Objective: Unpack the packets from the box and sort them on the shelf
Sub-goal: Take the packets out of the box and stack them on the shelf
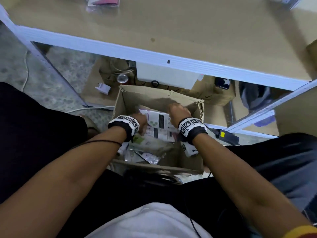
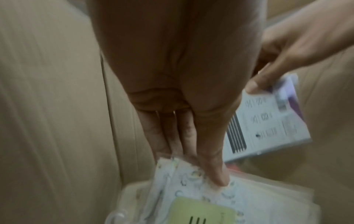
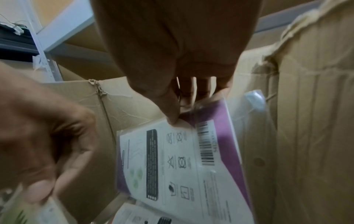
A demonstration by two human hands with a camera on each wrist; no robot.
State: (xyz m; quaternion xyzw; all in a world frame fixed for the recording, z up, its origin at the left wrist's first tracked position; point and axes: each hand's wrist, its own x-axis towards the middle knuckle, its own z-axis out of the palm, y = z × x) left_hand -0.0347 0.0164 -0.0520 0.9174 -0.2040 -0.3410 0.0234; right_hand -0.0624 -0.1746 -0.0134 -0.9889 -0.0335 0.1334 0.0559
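Unpacking was the step in hand. From the head view, both hands reached down into the cardboard box (image 1: 159, 98) on the floor below the shelf (image 1: 171, 31); the right hand (image 1: 178, 112) held a white-and-purple packet (image 1: 158, 120) above the loose packets left in the box.

From the left wrist, the left hand (image 2: 182, 91) had thumb and fingers (image 2: 214, 171) pinched together on the top edge of a patterned packet (image 2: 191, 194), though blur made the hold hard to read.

From the right wrist, thumb and fingers were clamped on the purple packet's upper corner. The next move likely called for lifting both packets clear of the box walls and up to the shelf, where one red packet (image 1: 104, 1) lay.
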